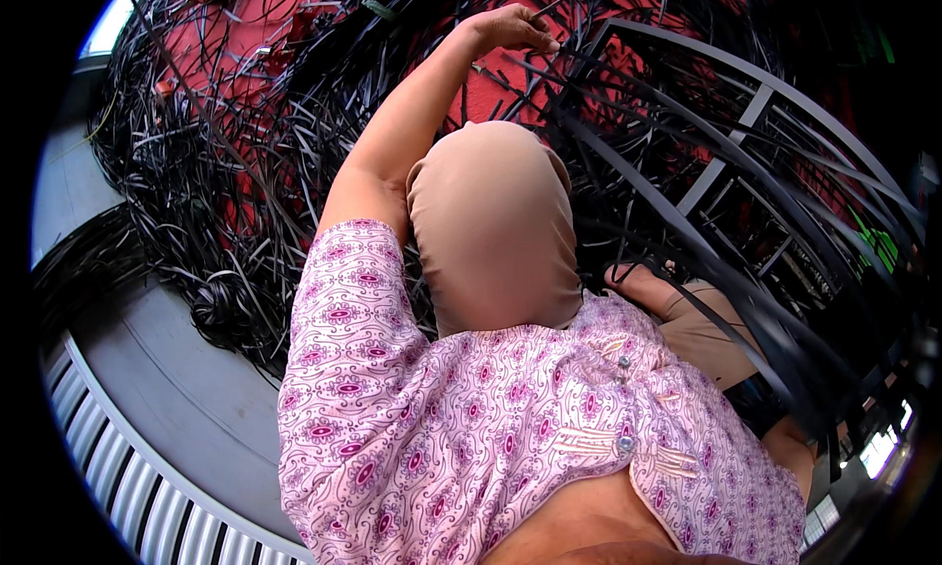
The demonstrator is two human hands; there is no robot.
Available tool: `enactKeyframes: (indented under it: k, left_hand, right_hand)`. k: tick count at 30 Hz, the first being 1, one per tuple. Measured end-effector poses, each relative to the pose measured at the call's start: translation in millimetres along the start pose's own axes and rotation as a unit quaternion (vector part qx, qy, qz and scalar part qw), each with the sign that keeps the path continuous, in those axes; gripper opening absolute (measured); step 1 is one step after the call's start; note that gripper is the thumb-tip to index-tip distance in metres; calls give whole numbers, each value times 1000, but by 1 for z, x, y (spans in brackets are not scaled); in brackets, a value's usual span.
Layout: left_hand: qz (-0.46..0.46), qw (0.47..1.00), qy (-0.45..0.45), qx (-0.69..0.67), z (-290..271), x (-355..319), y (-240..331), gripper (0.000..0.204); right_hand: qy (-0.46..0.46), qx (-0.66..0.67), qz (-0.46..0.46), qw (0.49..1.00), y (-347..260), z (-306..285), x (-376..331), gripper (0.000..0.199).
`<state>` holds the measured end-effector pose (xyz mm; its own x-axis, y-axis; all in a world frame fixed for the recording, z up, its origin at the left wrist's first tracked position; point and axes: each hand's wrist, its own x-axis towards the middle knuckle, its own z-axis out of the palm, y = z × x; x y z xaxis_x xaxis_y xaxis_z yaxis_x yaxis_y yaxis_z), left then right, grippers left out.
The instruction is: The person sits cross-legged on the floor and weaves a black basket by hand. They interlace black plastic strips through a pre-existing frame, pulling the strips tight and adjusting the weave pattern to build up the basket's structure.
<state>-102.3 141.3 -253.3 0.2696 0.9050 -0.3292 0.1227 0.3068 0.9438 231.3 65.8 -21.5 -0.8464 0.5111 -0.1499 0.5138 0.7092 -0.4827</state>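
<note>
My left arm stretches up past my raised knee. My left hand [517,27] is closed in a pinch over the pile, and a thin dark strip [549,8] sticks out from its fingers. Black flat plastic strips [265,104] lie tangled around and beyond it on a red surface [496,89]. At the lower right my right forearm [793,457] shows in part. Dark strips [785,374] cross in front of it, and my right hand's fingers are lost in shadow there.
A grey metal frame [721,158] with crossbars stands at the right, strips lying across it. My beige-trousered knee [491,221] and sandalled foot [643,285] are in the middle. Grey floor [186,369] and a white slatted panel [147,486] lie at the left.
</note>
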Motion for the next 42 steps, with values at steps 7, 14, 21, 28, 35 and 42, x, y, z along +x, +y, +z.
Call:
enactKeyframes:
  k: [7, 14, 21, 28, 35, 42]
  left_hand:
    - [-158, 967, -104, 171, -18, 40, 65, 24]
    - [-84, 934, -255, 236, -64, 49, 75, 11]
    - [-182, 970, -93, 132, -41, 14, 80, 18]
    - [66, 986, -15, 152, -10, 5, -20, 22]
    - [-34, 940, 340, -13, -73, -54, -113, 22]
    - [-75, 765, 640, -10, -160, -201, -125, 15]
  right_hand:
    - [9, 23, 23, 999, 23, -15, -24, 29]
    - [27, 45, 54, 997, 55, -46, -55, 28]
    - [81, 58, 107, 989, 80, -92, -98, 27]
    - [164, 68, 61, 982, 108, -193, -98, 26]
    - [260, 103, -46, 959, 52, -215, 37, 25]
    - [199, 105, -50, 973, 38, -146, 121, 32]
